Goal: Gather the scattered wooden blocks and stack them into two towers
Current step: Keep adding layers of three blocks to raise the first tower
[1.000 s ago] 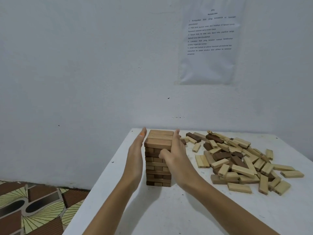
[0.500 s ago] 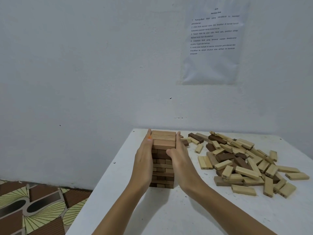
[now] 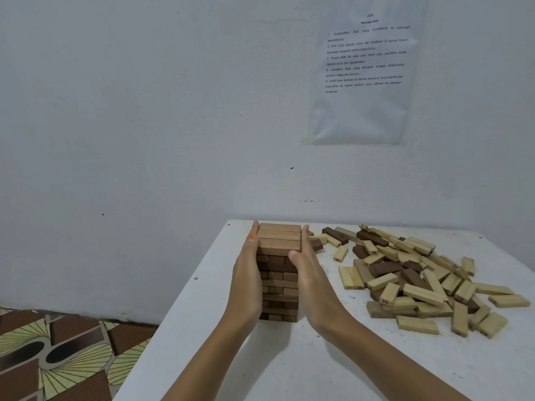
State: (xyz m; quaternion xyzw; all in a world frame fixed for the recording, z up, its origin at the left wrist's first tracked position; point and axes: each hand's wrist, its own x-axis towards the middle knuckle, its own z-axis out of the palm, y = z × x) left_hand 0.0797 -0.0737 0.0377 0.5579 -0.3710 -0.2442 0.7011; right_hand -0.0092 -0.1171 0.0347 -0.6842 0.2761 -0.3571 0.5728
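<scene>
A tower of brown wooden blocks stands near the far left corner of the white table. It has several layers, and three flat blocks form the top. My left hand lies flat against the tower's left side. My right hand presses flat against its right side, thumb on the front face. The two palms squeeze the tower between them. A loose pile of light and dark blocks lies scattered on the table to the right.
The table's left edge runs close to the tower, with patterned floor below. A white wall stands right behind the table, with a printed sheet on it.
Both hands have closed in from a small gap onto the tower's sides and now press against it. The tower and the loose pile have stayed in place.
</scene>
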